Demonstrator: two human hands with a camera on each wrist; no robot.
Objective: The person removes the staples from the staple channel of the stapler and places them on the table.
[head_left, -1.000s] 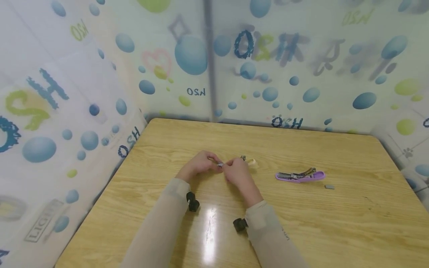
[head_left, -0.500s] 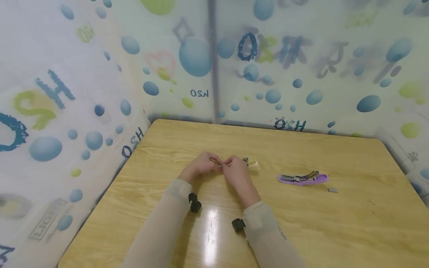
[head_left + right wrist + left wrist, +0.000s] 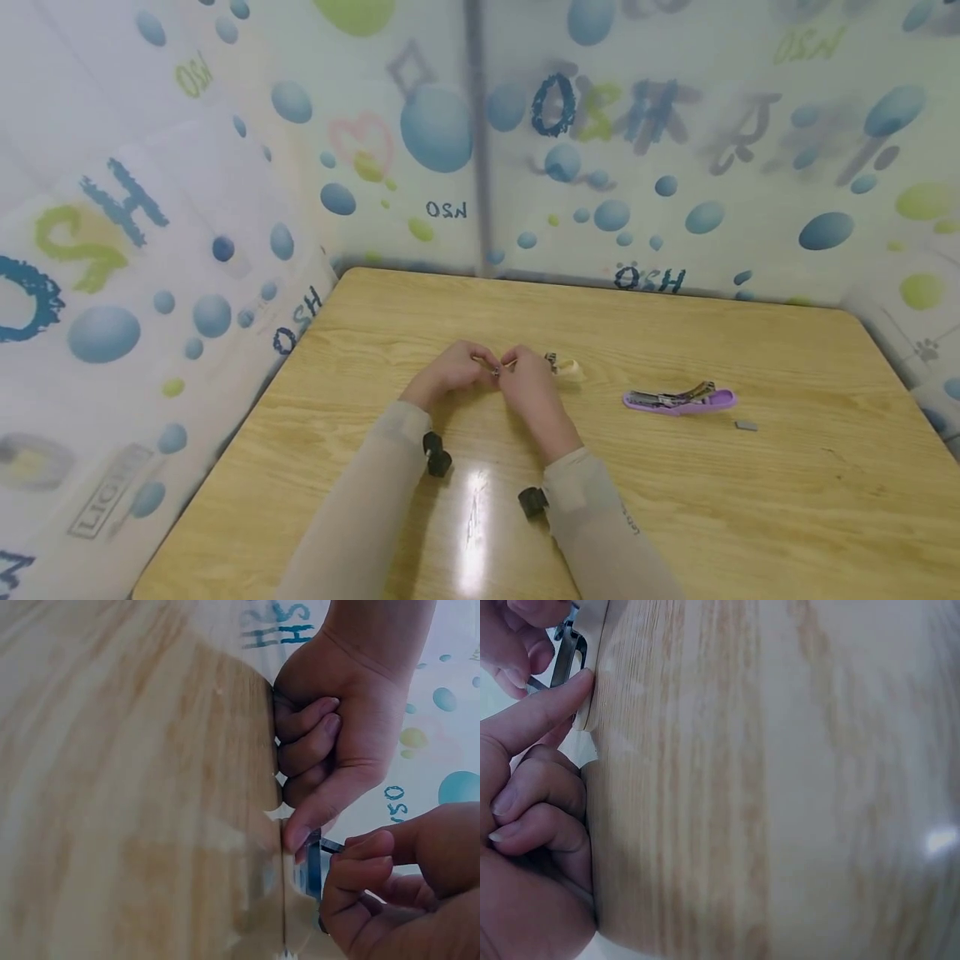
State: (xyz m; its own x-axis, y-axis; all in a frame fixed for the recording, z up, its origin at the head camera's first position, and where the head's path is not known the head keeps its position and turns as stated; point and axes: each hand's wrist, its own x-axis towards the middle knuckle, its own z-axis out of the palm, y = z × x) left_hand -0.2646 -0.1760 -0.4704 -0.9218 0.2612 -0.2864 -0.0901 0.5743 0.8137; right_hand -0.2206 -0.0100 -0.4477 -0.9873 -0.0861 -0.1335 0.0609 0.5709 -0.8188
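Observation:
A cream stapler [image 3: 570,372] lies opened up on the table, its metal parts partly hidden behind my right hand [image 3: 528,392]. My left hand [image 3: 455,372] grips the stapler's near-left end, thumb and index finger on it and the other fingers curled against the table. In the right wrist view, my right hand's fingertips pinch a small grey strip of staples [image 3: 331,846] just above the stapler's metal channel [image 3: 313,874]. The left wrist view shows the stapler's metal part [image 3: 566,660] between both hands; how far the strip sits in it is hidden.
To the right lies a purple stapler [image 3: 678,402], opened, with its metal arm raised. A small grey staple strip [image 3: 746,426] rests beside it. The wooden table [image 3: 787,517] meets printed curtains [image 3: 600,250] at the back and left.
The head view has shifted slightly. Both hands stay together at the stapler, and the small metal piece that showed between the fingertips is now mostly covered by them.

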